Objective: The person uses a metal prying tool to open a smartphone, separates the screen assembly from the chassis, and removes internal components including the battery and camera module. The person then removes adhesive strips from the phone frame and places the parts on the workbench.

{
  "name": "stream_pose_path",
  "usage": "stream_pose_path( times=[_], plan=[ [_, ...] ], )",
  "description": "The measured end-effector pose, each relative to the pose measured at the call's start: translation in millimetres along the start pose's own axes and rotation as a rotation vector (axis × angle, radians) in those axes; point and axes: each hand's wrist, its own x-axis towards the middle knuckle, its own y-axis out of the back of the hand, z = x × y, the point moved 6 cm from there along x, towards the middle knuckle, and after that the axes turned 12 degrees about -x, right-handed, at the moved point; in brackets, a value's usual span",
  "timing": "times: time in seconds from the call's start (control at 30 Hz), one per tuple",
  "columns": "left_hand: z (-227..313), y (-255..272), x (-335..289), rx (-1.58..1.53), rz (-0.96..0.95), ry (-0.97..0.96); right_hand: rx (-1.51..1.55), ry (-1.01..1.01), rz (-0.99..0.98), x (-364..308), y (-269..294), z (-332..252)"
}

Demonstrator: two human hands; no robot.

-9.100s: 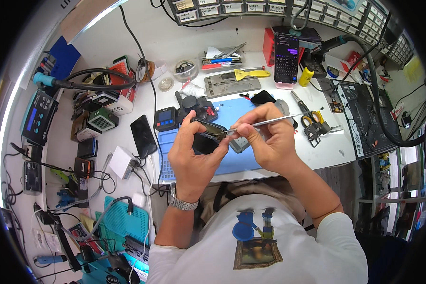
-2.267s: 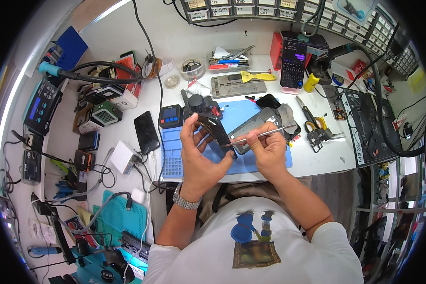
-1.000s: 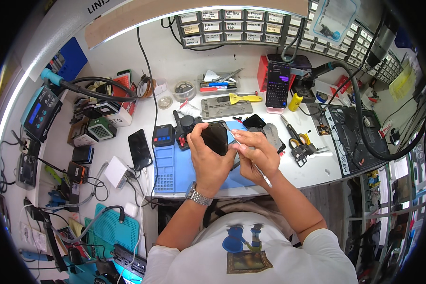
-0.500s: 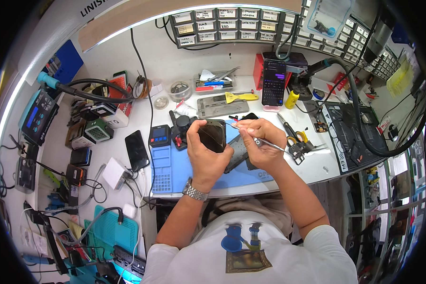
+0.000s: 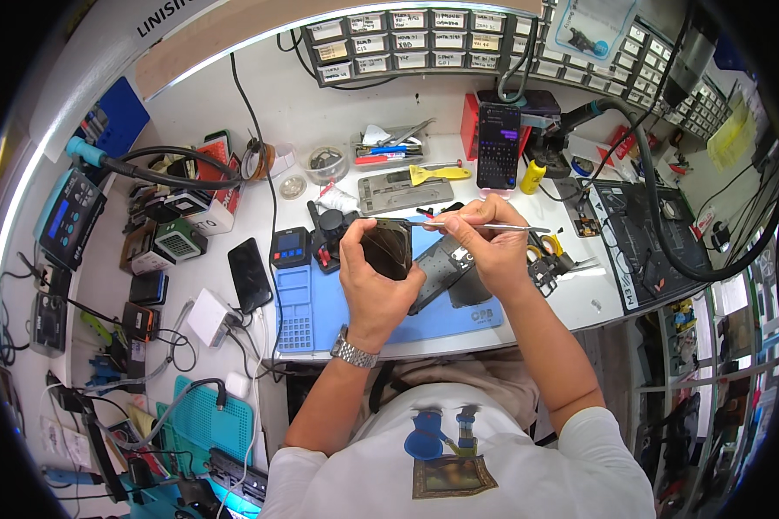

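Observation:
My left hand [image 5: 374,290], a metal watch on its wrist, grips a dark phone screen [image 5: 388,253] by its edges, tilted above the blue work mat [image 5: 342,294]. In my right hand [image 5: 493,251] a slim metal pry tool [image 5: 515,227] is pinched between thumb and fingers, lying nearly level. Its left tip is at the screen's upper right edge; whether it touches cannot be made out. Below and between my hands, an opened phone frame [image 5: 440,277] rests on the mat, partly hidden by my left hand. Beside it lies a dark flat panel [image 5: 470,290].
A propped phone [image 5: 498,147] stands at the back. A yellow scraper [image 5: 437,174] lies on a grey case [image 5: 389,195]. Yellow-handled scissors [image 5: 552,245] are right of my right hand. Another phone [image 5: 249,275] and a white charger [image 5: 209,318] lie left, near a hanging black cable [image 5: 273,190].
My right hand has turned and risen slightly, swinging the pry tool from a downward slant to nearly level. My left hand still holds the screen in almost the same place.

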Motion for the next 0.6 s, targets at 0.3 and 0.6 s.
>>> stream_pose_path(
  times=[0.3,0.6],
  plan=[
    [0.6,0.5,-1.0,-0.008,-0.019,-0.014,-0.156,0.028,-0.058,9.9,1.6,-7.4],
    [-1.9,-1.3,-3.2,-0.052,-0.017,-0.032,-0.312,0.192,-0.105,10.7,-4.4,-21.6]
  ],
)
